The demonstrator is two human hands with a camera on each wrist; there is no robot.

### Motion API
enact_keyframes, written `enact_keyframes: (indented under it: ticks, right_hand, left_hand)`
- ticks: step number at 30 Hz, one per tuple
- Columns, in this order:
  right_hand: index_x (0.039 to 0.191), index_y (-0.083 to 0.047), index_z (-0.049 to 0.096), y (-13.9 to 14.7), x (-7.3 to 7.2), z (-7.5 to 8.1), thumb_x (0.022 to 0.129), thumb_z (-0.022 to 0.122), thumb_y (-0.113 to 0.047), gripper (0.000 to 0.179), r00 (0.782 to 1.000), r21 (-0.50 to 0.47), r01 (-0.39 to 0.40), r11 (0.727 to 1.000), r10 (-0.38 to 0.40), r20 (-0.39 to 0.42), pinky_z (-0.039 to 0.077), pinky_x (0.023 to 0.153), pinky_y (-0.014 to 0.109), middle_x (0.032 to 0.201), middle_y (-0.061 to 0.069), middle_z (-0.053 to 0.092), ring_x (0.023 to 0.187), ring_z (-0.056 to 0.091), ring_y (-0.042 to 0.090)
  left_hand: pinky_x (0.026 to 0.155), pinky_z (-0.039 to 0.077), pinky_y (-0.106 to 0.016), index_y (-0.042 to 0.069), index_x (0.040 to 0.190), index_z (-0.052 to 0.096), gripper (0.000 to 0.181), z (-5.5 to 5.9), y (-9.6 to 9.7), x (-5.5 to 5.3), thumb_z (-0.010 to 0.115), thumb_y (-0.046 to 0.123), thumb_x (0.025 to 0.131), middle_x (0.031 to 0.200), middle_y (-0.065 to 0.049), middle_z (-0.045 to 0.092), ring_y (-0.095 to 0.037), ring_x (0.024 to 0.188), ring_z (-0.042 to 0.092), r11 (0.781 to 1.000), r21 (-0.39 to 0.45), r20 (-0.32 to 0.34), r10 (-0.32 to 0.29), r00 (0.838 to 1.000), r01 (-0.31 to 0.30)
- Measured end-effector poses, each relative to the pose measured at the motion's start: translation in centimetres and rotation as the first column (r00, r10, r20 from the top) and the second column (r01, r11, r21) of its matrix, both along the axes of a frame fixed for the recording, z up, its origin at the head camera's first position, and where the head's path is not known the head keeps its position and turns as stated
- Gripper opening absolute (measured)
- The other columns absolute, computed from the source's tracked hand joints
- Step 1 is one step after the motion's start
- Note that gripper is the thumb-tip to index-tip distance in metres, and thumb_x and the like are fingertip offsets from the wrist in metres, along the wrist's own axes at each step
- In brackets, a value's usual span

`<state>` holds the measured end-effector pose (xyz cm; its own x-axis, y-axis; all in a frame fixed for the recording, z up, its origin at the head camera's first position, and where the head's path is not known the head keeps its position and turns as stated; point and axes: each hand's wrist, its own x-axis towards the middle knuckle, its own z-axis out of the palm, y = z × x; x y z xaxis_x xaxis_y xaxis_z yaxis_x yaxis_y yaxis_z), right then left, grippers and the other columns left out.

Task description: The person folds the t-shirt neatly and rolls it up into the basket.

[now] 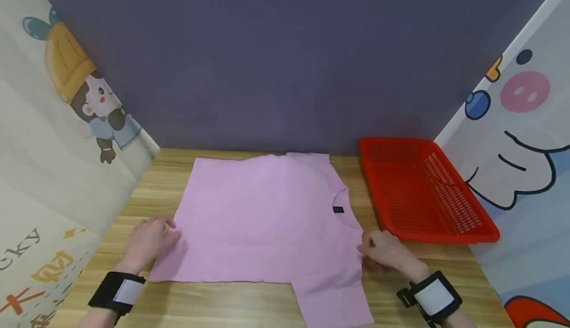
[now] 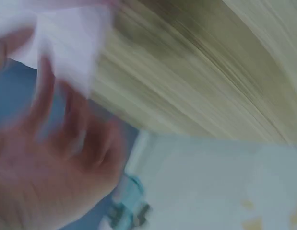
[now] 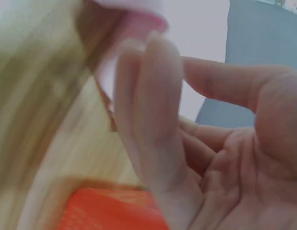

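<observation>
A pink T-shirt (image 1: 262, 219) lies spread on the wooden table, its neckline with a black label (image 1: 338, 210) toward the right and one sleeve (image 1: 334, 296) toward the near edge. At the shirt's left hem is my left hand (image 1: 149, 241); in the left wrist view its blurred fingers (image 2: 45, 91) are spread and loosely bent beside the cloth. My right hand (image 1: 387, 251) pinches the shirt's right edge near the shoulder, below the neckline. In the right wrist view, thumb and fingertips come together at the pink cloth (image 3: 143, 21).
A red plastic basket (image 1: 378, 189) with perforated sides stands at the table's back right, just beyond my right hand. A dark panel (image 1: 267, 61) rises behind the table (image 1: 213, 303). Printed cartoon walls (image 1: 53, 179) flank it on both sides.
</observation>
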<state>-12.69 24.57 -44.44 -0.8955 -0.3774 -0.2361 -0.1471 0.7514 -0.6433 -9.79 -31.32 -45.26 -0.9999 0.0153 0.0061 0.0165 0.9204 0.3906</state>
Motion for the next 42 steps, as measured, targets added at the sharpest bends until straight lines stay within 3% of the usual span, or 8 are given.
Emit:
enact_keyframes:
  ticks: [2, 4, 7, 9, 13, 20, 34, 42]
  right_hand:
    - [0.083, -0.008, 0.062, -0.8, -0.6, 0.1, 0.092, 0.07, -0.022, 0.018, 0.994, 0.035, -0.05, 0.998, 0.053, -0.1, 0.043, 0.05, 0.023, 0.065, -0.002, 0.058, 0.054, 0.054, 0.007]
    - [0.092, -0.008, 0.064, -1.8, -1.4, -0.2, 0.091, 0.072, -0.021, 0.015, 0.973, 0.03, -0.134, 0.991, 0.137, -0.188, 0.051, 0.062, 0.027, 0.078, 0.0, 0.064, 0.069, 0.06, 0.013]
    - [0.114, -0.004, 0.065, -3.2, -2.5, -1.7, 0.089, 0.075, -0.02, 0.031, 0.931, 0.018, -0.241, 0.97, 0.236, -0.279, 0.055, 0.091, 0.044, 0.111, 0.01, 0.07, 0.103, 0.065, 0.027]
    - [0.128, -0.002, 0.061, -3.8, -3.0, -2.9, 0.088, 0.077, -0.023, 0.048, 0.913, 0.019, -0.284, 0.959, 0.276, -0.3, 0.044, 0.107, 0.057, 0.137, 0.018, 0.061, 0.129, 0.054, 0.038]
    - [0.149, -0.001, 0.045, -4.2, -3.6, -4.7, 0.086, 0.079, -0.032, 0.078, 0.934, 0.014, -0.302, 0.953, 0.299, -0.196, 0.023, 0.117, 0.068, 0.162, 0.026, 0.03, 0.149, 0.024, 0.049]
    - [0.159, 0.0, 0.019, -3.3, -3.0, -7.0, 0.085, 0.076, -0.046, 0.104, 0.942, 0.043, -0.325, 0.945, 0.327, -0.069, 0.001, 0.119, 0.072, 0.166, 0.029, -0.001, 0.152, -0.005, 0.053]
    - [0.157, 0.008, 0.01, -2.8, -1.6, -7.4, 0.078, 0.078, -0.053, 0.121, 0.964, 0.069, -0.248, 0.966, 0.253, -0.077, -0.002, 0.119, 0.07, 0.168, 0.025, 0.0, 0.154, -0.006, 0.049]
    - [0.157, 0.008, 0.012, -1.7, -1.3, -8.0, 0.076, 0.08, -0.052, 0.121, 0.97, 0.053, -0.218, 0.974, 0.223, -0.098, -0.002, 0.119, 0.068, 0.168, 0.026, 0.001, 0.154, -0.005, 0.049]
  left_hand:
    - [0.084, 0.046, -0.057, 0.005, 0.1, 0.069, 0.02, -0.9, 2.1, -0.6, 0.075, 0.016, 0.084, 0.101, -0.018, 0.07, -0.041, 0.097, 0.062, 0.997, 0.043, -0.166, -0.058, 0.985, 0.066]
    - [0.095, 0.045, -0.061, 0.004, 0.108, 0.068, 0.028, -1.9, 4.0, -1.2, 0.077, 0.015, 0.083, 0.114, -0.023, 0.066, -0.047, 0.111, 0.058, 0.98, 0.101, -0.226, -0.146, 0.963, 0.172]
    - [0.109, 0.028, -0.074, 0.004, 0.13, 0.06, 0.052, -3.6, 5.8, -2.0, 0.076, 0.028, 0.087, 0.14, -0.031, 0.05, -0.056, 0.133, 0.04, 0.96, 0.134, -0.163, -0.225, 0.961, 0.247]
    - [0.112, 0.01, -0.079, 0.004, 0.144, 0.05, 0.072, -4.4, 6.3, -2.5, 0.075, 0.04, 0.086, 0.155, -0.033, 0.033, -0.059, 0.144, 0.021, 0.962, 0.144, -0.066, -0.225, 0.972, 0.233]
    - [0.11, -0.014, -0.078, 0.008, 0.157, 0.031, 0.098, -5.5, 6.3, -3.1, 0.073, 0.056, 0.083, 0.166, -0.03, 0.006, -0.056, 0.151, -0.004, 0.984, 0.094, 0.079, -0.159, 0.984, 0.151]
    - [0.107, -0.019, -0.079, 0.016, 0.161, 0.02, 0.108, -6.9, 5.9, -3.2, 0.065, 0.072, 0.081, 0.168, -0.025, -0.006, -0.05, 0.153, -0.012, 0.995, 0.007, 0.17, -0.103, 0.98, 0.103]
    - [0.106, -0.019, -0.08, 0.016, 0.162, 0.018, 0.111, -6.4, 6.9, -2.1, 0.066, 0.073, 0.079, 0.167, -0.025, -0.009, -0.051, 0.152, -0.012, 0.995, -0.004, 0.203, -0.099, 0.974, 0.102]
    - [0.106, -0.023, -0.078, 0.013, 0.161, 0.02, 0.116, -6.6, 6.8, -2.6, 0.077, 0.065, 0.075, 0.167, -0.027, -0.01, -0.053, 0.151, -0.016, 0.975, 0.112, 0.169, -0.208, 0.964, 0.191]
